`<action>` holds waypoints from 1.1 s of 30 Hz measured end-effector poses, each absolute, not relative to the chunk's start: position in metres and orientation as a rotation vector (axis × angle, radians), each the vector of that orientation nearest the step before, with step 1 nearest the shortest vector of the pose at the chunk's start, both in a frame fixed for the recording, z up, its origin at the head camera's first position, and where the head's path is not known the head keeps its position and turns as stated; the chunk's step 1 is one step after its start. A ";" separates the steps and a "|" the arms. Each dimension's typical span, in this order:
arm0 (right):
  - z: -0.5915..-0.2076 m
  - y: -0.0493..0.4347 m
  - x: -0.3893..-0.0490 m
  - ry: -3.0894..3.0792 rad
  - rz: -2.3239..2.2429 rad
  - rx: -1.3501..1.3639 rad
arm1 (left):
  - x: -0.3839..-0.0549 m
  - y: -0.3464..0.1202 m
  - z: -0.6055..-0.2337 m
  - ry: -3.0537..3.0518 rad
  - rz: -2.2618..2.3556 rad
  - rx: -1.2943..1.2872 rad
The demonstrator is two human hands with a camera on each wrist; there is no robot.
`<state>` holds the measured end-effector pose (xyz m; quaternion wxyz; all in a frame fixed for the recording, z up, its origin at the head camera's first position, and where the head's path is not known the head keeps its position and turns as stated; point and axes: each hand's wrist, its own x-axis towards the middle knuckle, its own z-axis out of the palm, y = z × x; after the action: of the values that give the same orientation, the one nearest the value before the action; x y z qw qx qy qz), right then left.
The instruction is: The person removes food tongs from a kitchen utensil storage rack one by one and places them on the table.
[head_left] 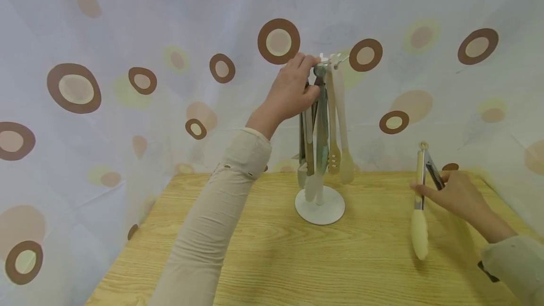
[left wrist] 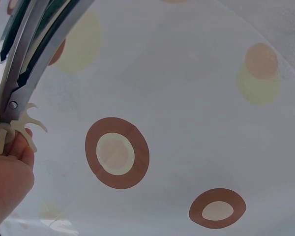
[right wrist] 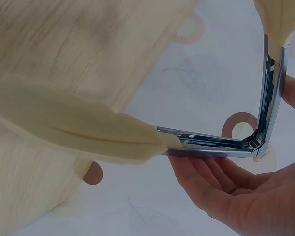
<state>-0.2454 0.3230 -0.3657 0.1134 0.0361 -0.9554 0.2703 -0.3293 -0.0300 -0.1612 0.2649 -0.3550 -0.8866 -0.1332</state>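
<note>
A white utensil stand [head_left: 320, 211] rises from a round base, with several kitchen tools hanging from its top hooks. My left hand [head_left: 293, 84] is up at the stand's top, fingers over and thumb below, pinching the upper end of hanging metal tongs [head_left: 309, 140]. In the left wrist view, those tongs' metal arms [left wrist: 22, 93] and a cream pull ring [left wrist: 2, 132] sit against the fingers. On the right, my right hand [head_left: 459, 197] holds tongs with cream tips [head_left: 419, 235], thumb and fingers on their spread arms. Both tips [right wrist: 83, 125] show in the right wrist view.
A slotted turner [head_left: 334, 159] and a pale spoon-like tool [head_left: 347, 166] hang on the stand's right side. The wooden table [head_left: 263, 249] ends against a patterned curtain [head_left: 127, 22] behind and at the sides.
</note>
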 end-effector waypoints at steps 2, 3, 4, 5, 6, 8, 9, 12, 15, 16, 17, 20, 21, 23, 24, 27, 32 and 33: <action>-0.367 0.323 -0.245 -2.832 0.793 0.088 | -0.329 -0.030 -0.161 -2.397 -0.364 -0.958; -0.367 0.324 -0.245 -2.846 0.789 0.081 | -0.329 -0.030 -0.161 -2.398 -0.366 -0.959; -0.368 0.324 -0.245 -2.860 0.785 0.074 | -0.330 -0.030 -0.161 -2.399 -0.368 -0.959; -0.369 0.325 -0.244 -2.873 0.783 0.067 | -0.330 -0.030 -0.161 -2.399 -0.370 -0.959; -0.371 0.325 -0.244 -2.883 0.783 0.063 | -0.330 -0.030 -0.161 -2.398 -0.373 -0.960; -0.373 0.327 -0.245 -2.897 0.783 0.055 | -0.330 -0.030 -0.161 -2.395 -0.375 -0.962; -0.375 0.327 -0.245 -2.906 0.781 0.051 | -0.330 -0.030 -0.161 -2.394 -0.375 -0.964; -0.379 0.330 -0.245 -2.933 0.775 0.038 | -0.330 -0.030 -0.161 -2.391 -0.370 -0.968; -0.382 0.332 -0.245 -2.957 0.781 0.033 | -0.330 -0.030 -0.161 -2.390 -0.364 -0.969; -0.382 0.332 -0.245 -2.961 0.788 0.029 | -0.330 -0.030 -0.161 -2.389 -0.362 -0.968; -0.383 0.333 -0.245 -2.965 0.792 0.026 | -0.330 -0.031 -0.161 -2.389 -0.362 -0.968; -0.383 0.334 -0.244 -2.972 0.799 0.027 | -0.330 -0.031 -0.161 -2.387 -0.365 -0.973; -0.383 0.334 -0.243 -2.973 0.793 0.029 | -0.329 -0.031 -0.161 -2.387 -0.366 -0.975; -0.384 0.335 -0.242 -2.977 0.782 0.033 | -0.329 -0.031 -0.161 -2.387 -0.368 -0.977; -0.385 0.335 -0.242 -2.976 0.779 0.038 | -0.329 -0.031 -0.161 -2.388 -0.367 -0.976; -0.386 0.335 -0.242 -2.981 0.772 0.036 | -0.329 -0.031 -0.160 -2.392 -0.366 -0.970; -0.389 0.336 -0.240 -3.005 0.752 0.011 | -0.329 -0.031 -0.161 -2.394 -0.369 -0.969; -0.389 0.336 -0.240 -3.010 0.745 0.005 | -0.329 -0.031 -0.161 -2.392 -0.370 -0.971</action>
<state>-0.2397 0.3363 -0.3894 0.0202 0.0016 -0.9705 0.2402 -0.3290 -0.0306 -0.1606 0.2635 -0.3593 -0.8848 -0.1367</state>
